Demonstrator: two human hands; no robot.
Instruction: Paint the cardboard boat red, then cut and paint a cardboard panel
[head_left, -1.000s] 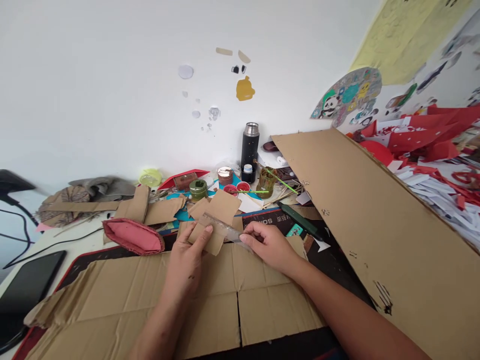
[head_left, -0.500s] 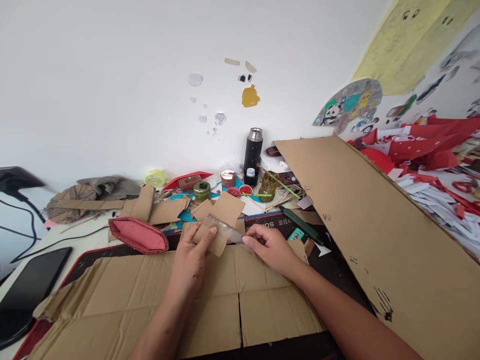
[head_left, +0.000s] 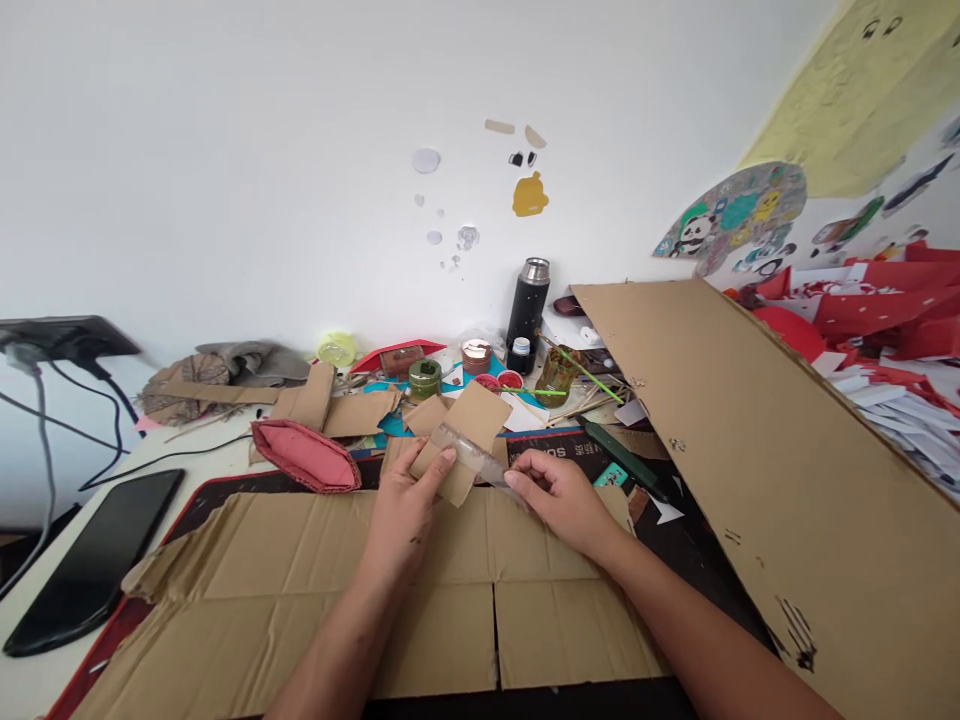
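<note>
A small rectangular cardboard piece (head_left: 478,418) is tilted up between my hands, with a clear plastic ruler (head_left: 466,450) lying slantwise across it. My left hand (head_left: 407,497) pinches the piece and the ruler's left end between thumb and fingers. At the ruler's right end my right hand (head_left: 559,497) is closed, thumb against curled fingers. Under both hands spreads a large creased cardboard sheet (head_left: 300,560) with a slit near its middle. A pink-lined cardboard tray (head_left: 309,458) sits to the left of my left hand.
A big cardboard panel (head_left: 750,420) leans along the right. Behind my hands stand a black thermos (head_left: 528,305), a green paint jar (head_left: 425,380) and a glass jar (head_left: 556,372). A dark green cutter (head_left: 622,458) lies right; a black phone (head_left: 97,560) lies left.
My view has swung slightly left, so everything sits further right in the picture. Both hands keep the same hold on the cardboard piece and ruler.
</note>
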